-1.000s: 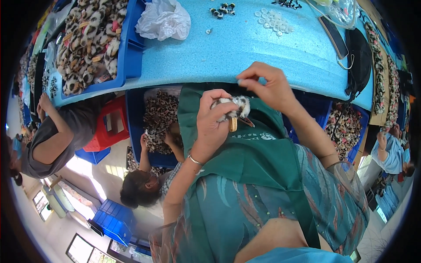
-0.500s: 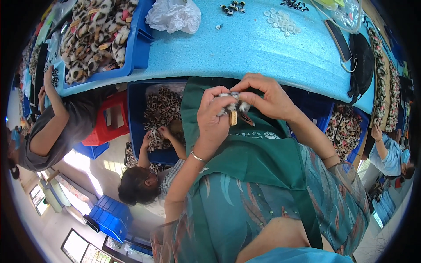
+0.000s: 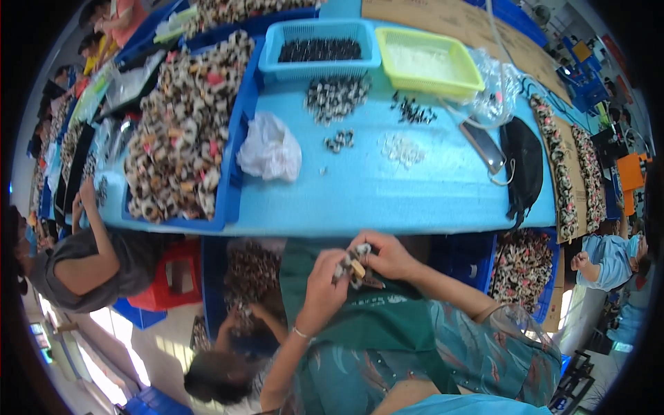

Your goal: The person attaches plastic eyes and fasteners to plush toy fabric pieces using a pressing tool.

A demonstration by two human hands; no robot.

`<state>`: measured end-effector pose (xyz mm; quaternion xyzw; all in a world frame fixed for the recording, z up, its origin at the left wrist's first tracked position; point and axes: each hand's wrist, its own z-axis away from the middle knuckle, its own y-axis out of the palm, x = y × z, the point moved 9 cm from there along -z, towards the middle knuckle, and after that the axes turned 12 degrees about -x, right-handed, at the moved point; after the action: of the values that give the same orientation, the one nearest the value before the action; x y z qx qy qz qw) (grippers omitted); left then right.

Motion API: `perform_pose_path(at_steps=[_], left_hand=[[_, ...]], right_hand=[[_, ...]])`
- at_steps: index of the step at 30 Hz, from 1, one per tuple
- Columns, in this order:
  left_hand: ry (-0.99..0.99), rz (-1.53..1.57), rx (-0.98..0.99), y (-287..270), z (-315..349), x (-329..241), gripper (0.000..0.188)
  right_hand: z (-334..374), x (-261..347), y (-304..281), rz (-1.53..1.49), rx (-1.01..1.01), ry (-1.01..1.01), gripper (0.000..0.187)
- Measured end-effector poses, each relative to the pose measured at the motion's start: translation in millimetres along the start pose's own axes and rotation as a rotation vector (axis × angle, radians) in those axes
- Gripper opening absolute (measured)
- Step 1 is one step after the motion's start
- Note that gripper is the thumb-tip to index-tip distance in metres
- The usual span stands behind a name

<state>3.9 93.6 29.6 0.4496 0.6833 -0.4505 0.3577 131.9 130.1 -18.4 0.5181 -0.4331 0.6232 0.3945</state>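
Above my green apron (image 3: 373, 321), just in front of the table's near edge, a small furry spotted plush piece (image 3: 344, 270) with a tan tag sits between my hands. My left hand (image 3: 323, 285) is closed round its left side. The fingers of my right hand (image 3: 389, 257) pinch it from the right, near a small dark and white spot at its top. Motion blur hides the finer detail there. On the blue table (image 3: 332, 207) beyond lie black-and-white small parts (image 3: 339, 141), clear plastic washers (image 3: 402, 149) and black pegs (image 3: 413, 109).
A blue crate (image 3: 238, 138) heaped with spotted plush pieces stands left, beside a crumpled white bag (image 3: 270, 149). Farther back are a blue basket (image 3: 318, 66) and a yellow basket (image 3: 432, 83). A phone (image 3: 484, 146) and black pouch (image 3: 520, 166) lie right. Other people work nearby.
The view has tilted up, so more of the table and the two baskets show and my hands appear lower. Both hands still hold the plush piece.
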Motion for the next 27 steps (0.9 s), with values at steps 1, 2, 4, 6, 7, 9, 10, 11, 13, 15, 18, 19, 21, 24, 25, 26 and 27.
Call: perform_pose_path(at_steps=[1, 2, 4, 6, 7, 9, 10, 11, 13, 15, 18, 19, 21, 24, 25, 26, 27], left_hand=[[-0.057, -0.003, 0.0, -0.4, 1.1, 1.2, 0.031], [-0.026, 0.002, -0.002, 0.4, 2.1, 0.8, 0.031], [-0.094, -0.02, -0.069, -5.0, 5.9, 11.0, 0.027], [-0.089, -0.018, -0.093, -4.7, 5.2, 8.4, 0.026], [-0.102, -0.015, -0.115, -5.2, 4.8, 8.1, 0.024], [-0.089, -0.022, -0.128, -3.3, 5.1, 11.2, 0.024], [-0.086, -0.013, -0.14, -3.5, 6.0, 13.5, 0.024], [-0.085, -0.004, -0.151, -4.1, 6.6, 15.2, 0.024], [-0.097, 0.007, -0.146, -3.3, 8.4, 17.3, 0.024], [-0.118, 0.017, -0.137, -3.5, 10.6, 18.2, 0.025], [-0.065, 0.003, -0.132, -3.3, 3.4, 11.5, 0.026], [-0.074, -0.004, -0.131, -3.3, 3.2, 14.2, 0.026], [0.0, 0.001, -0.207, -8.5, 3.4, 10.5, 0.025], [0.006, -0.006, -0.207, -10.0, 4.0, 9.2, 0.026], [0.02, -0.001, -0.194, -8.6, 5.1, 8.6, 0.026], [0.033, 0.014, -0.202, -8.0, 4.5, 8.4, 0.027], [0.016, 0.013, -0.201, -9.6, 6.8, 8.4, 0.027]], right_hand=[[1.1, 4.6, -0.2, 0.04, -0.008, -0.025, 0.022], [0.4, 8.2, 0.0, 0.099, -0.019, -0.058, 0.019], [1.1, 19.2, 2.5, 0.146, -0.037, -0.136, 0.017], [0.4, 24.8, 3.4, 0.163, -0.049, -0.165, 0.017], [0.1, 26.0, 3.3, 0.176, -0.068, -0.171, 0.016], [0.5, 28.4, 4.8, 0.189, -0.094, -0.178, 0.015], [1.0, 29.8, 4.9, 0.201, -0.119, -0.181, 0.014], [1.4, 30.8, 5.2, 0.213, -0.145, -0.182, 0.014], [2.7, 32.0, 9.0, 0.208, -0.175, -0.192, 0.014], [4.9, 33.3, 10.9, 0.201, -0.206, -0.19, 0.015], [4.0, 37.7, 9.1, 0.262, -0.235, -0.232, 0.015], [3.1, 38.0, 10.0, 0.255, -0.229, -0.225, 0.015], [0.5, 34.0, 9.3, 0.126, -0.225, -0.121, 0.016], [1.6, 32.6, 10.2, 0.095, -0.196, -0.066, 0.016], [2.7, 33.7, 9.8, 0.114, -0.199, -0.079, 0.015], [2.2, 39.8, 9.2, 0.166, -0.224, -0.155, 0.015], [4.6, 38.9, 12.2, 0.166, -0.217, -0.139, 0.015]])
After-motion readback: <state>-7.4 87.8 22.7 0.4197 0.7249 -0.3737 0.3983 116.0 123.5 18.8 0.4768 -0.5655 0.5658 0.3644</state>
